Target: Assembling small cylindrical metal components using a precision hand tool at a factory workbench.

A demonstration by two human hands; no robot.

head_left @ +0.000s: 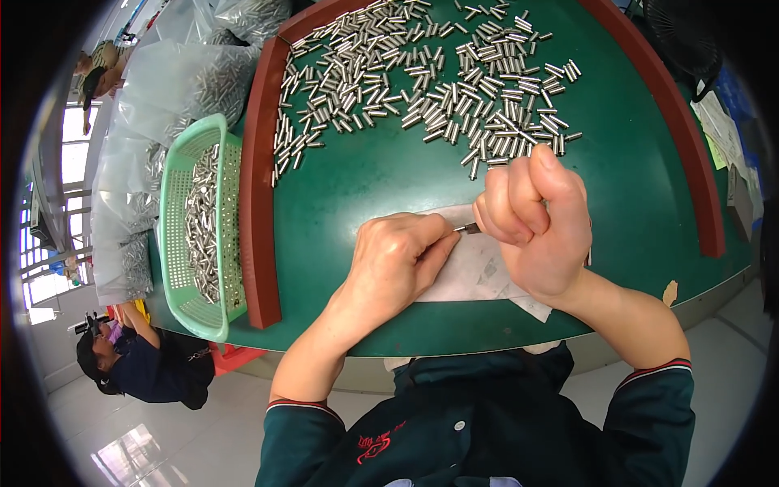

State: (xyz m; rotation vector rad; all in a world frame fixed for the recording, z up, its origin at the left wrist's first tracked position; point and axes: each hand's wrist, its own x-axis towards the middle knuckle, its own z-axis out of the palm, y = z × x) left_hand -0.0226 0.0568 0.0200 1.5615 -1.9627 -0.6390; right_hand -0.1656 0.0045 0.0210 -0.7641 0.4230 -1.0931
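Observation:
My left hand point(398, 260) is closed, its thumb and forefinger pinching a small metal pin point(459, 230) of which only the end shows. Against that end sits a small dark tip point(472, 229), partly hidden by my right hand point(540, 227). The right hand is raised beside it with curled fingers and the thumb upward; what lies inside the fist is hidden. Under both hands a pale, smudged cloth or sheet point(466, 272) lies on the green tabletop point(341, 183). Beyond them, many loose metal pins point(487, 105) are spread over the table.
Reddish-brown rails point(261, 203) border the table on both sides. Left of it stand a light-green basket point(231, 304) of metal pins and clear plastic bags point(150, 89) of metal parts. Papers point(718, 130) lie at the right. Another person point(154, 365) is at the far left.

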